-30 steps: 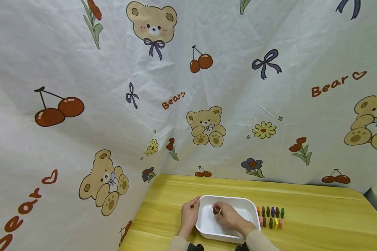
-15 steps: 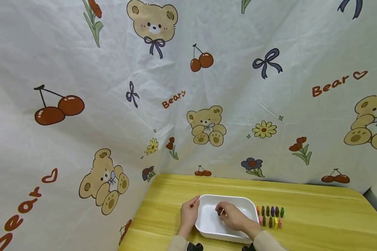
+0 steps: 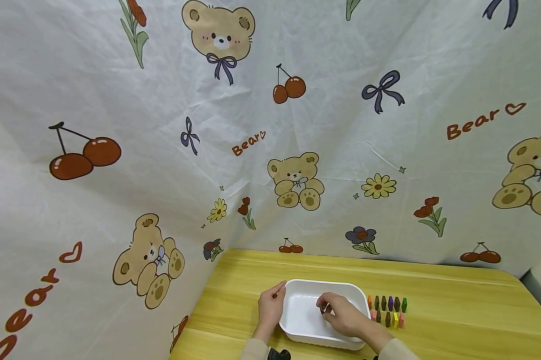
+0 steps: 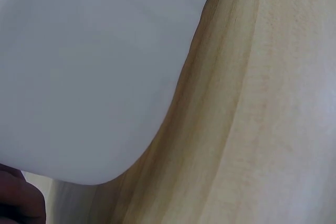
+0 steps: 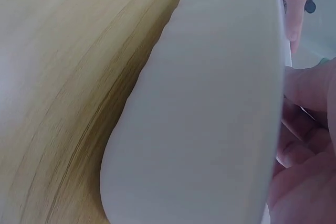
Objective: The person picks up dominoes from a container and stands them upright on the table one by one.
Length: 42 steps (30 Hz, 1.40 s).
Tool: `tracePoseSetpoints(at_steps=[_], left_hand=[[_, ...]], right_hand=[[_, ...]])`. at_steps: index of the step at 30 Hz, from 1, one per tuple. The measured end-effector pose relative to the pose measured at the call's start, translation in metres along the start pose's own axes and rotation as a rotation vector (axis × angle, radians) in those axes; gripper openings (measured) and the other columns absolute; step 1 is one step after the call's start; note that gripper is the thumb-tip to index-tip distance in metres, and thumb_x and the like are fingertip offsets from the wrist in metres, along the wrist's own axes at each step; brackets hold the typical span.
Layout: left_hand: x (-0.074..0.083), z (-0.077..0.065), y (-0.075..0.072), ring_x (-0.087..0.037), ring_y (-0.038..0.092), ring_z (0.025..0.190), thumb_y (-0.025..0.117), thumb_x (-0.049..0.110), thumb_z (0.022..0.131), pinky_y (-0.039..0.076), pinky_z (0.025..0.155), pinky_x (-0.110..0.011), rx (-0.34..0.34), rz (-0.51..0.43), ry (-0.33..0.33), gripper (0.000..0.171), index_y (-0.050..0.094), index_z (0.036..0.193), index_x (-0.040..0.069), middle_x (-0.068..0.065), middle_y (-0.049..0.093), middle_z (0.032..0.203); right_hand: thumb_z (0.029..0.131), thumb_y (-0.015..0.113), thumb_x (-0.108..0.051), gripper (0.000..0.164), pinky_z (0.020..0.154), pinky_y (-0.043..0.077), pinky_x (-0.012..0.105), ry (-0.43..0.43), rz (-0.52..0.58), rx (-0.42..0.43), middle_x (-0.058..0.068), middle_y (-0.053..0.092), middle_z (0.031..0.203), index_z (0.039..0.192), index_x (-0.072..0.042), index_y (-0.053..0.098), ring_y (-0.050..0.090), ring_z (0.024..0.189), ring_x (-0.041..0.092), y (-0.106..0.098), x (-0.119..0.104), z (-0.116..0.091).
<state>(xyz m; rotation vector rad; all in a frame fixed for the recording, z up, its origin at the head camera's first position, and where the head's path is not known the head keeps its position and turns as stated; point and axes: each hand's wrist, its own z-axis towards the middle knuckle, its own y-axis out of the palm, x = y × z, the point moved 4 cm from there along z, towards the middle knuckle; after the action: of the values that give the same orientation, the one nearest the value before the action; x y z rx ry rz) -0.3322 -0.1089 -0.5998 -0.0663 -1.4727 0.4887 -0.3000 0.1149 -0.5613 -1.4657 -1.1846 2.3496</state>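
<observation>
A white plastic tray (image 3: pixel 299 320) with raised walls stands on the wooden table. At its left rim, near the far corner, my left hand (image 3: pixel 269 307) grips the edge. My right hand (image 3: pixel 344 316) hangs over the inside of the tray, pinching a small dark brown piece (image 3: pixel 322 311) that is mostly hidden by the fingers. The left wrist view is filled by the tray's outer wall (image 4: pixel 94 77), with a finger (image 4: pixel 21 198) at the lower left. Past the tray wall (image 5: pixel 199 103), the right wrist view shows curled right-hand fingers (image 5: pixel 310 140).
Two rows of small coloured pieces stand right of the tray on the yellow wooden table (image 3: pixel 459 310): a back row with a purple piece (image 3: pixel 390 303) and a front row with a yellow piece (image 3: pixel 395 320). A bear-print cloth (image 3: pixel 333 125) hangs behind and at the left.
My right hand has moved rightward across the tray with the dark brown piece between its fingers. The left hand stays at the tray's left rim.
</observation>
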Motion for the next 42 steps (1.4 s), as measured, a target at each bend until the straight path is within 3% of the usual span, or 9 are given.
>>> tracePoseSetpoints(at_steps=[3, 12, 17, 20, 25, 31, 42], left_hand=[[-0.005, 0.002, 0.001, -0.029, 0.067, 0.122, 0.068, 0.021, 0.100, 0.059, 0.096, -0.041, 0.002, -0.001, -0.003, 0.021, 0.080, 0.117, 0.018, -0.008, 0.074, 0.126], [-0.012, 0.006, 0.003, -0.018, 0.067, 0.112, 0.069, 0.023, 0.100, 0.055, 0.081, -0.022, 0.000, -0.004, -0.012, 0.020, 0.081, 0.115, 0.021, -0.005, 0.075, 0.125], [-0.009, 0.006, 0.002, -0.014, 0.065, 0.099, 0.069, 0.022, 0.099, 0.052, 0.072, -0.018, 0.012, -0.009, -0.002, 0.020, 0.081, 0.115, 0.018, -0.008, 0.076, 0.123], [-0.009, 0.005, 0.002, -0.014, 0.065, 0.101, 0.069, 0.021, 0.099, 0.053, 0.073, -0.018, 0.009, -0.011, -0.011, 0.020, 0.081, 0.115, 0.019, -0.007, 0.076, 0.124], [-0.009, 0.003, 0.003, -0.019, 0.067, 0.111, 0.068, 0.021, 0.100, 0.055, 0.078, -0.019, 0.004, -0.005, -0.018, 0.020, 0.080, 0.116, 0.019, -0.006, 0.075, 0.126], [-0.010, 0.003, 0.003, -0.020, 0.067, 0.110, 0.068, 0.021, 0.100, 0.056, 0.078, -0.020, 0.014, -0.006, -0.021, 0.020, 0.081, 0.116, 0.019, -0.007, 0.075, 0.125], [-0.009, 0.002, 0.003, -0.027, 0.067, 0.120, 0.068, 0.021, 0.100, 0.060, 0.093, -0.039, 0.008, -0.024, -0.017, 0.021, 0.080, 0.116, 0.019, -0.007, 0.075, 0.126]], right_hand=[[0.090, 0.068, 0.004, 0.016, 0.073, 0.056, 0.027, 0.001, 0.010, -0.001, 0.003, 0.063, 0.094, 0.103, -0.004, 0.063, 0.060, 0.083, 0.007, -0.004, -0.001, -0.004], [0.092, 0.067, 0.003, 0.016, 0.075, 0.057, 0.031, 0.045, 0.037, 0.012, 0.006, 0.064, 0.098, 0.106, -0.002, 0.063, 0.061, 0.085, 0.008, -0.015, -0.002, -0.020], [0.092, 0.067, 0.003, 0.016, 0.073, 0.056, 0.027, 0.042, 0.068, 0.019, 0.005, 0.063, 0.097, 0.107, -0.003, 0.062, 0.061, 0.086, 0.007, -0.019, -0.005, -0.026], [0.093, 0.067, 0.003, 0.017, 0.072, 0.054, 0.024, 0.055, 0.082, 0.013, 0.002, 0.062, 0.098, 0.107, -0.005, 0.062, 0.061, 0.087, 0.006, -0.022, -0.006, -0.029], [0.094, 0.068, -0.001, 0.017, 0.071, 0.053, 0.023, 0.107, 0.091, 0.004, 0.001, 0.062, 0.099, 0.108, -0.009, 0.063, 0.060, 0.088, 0.005, -0.028, -0.005, -0.036], [0.095, 0.070, -0.005, 0.017, 0.069, 0.051, 0.023, 0.150, 0.095, 0.029, 0.002, 0.064, 0.098, 0.110, -0.009, 0.063, 0.060, 0.088, 0.006, -0.036, -0.002, -0.045], [0.095, 0.069, -0.005, 0.019, 0.065, 0.048, 0.022, 0.215, 0.123, 0.089, 0.005, 0.067, 0.097, 0.112, -0.005, 0.063, 0.060, 0.087, 0.002, -0.047, 0.007, -0.061]])
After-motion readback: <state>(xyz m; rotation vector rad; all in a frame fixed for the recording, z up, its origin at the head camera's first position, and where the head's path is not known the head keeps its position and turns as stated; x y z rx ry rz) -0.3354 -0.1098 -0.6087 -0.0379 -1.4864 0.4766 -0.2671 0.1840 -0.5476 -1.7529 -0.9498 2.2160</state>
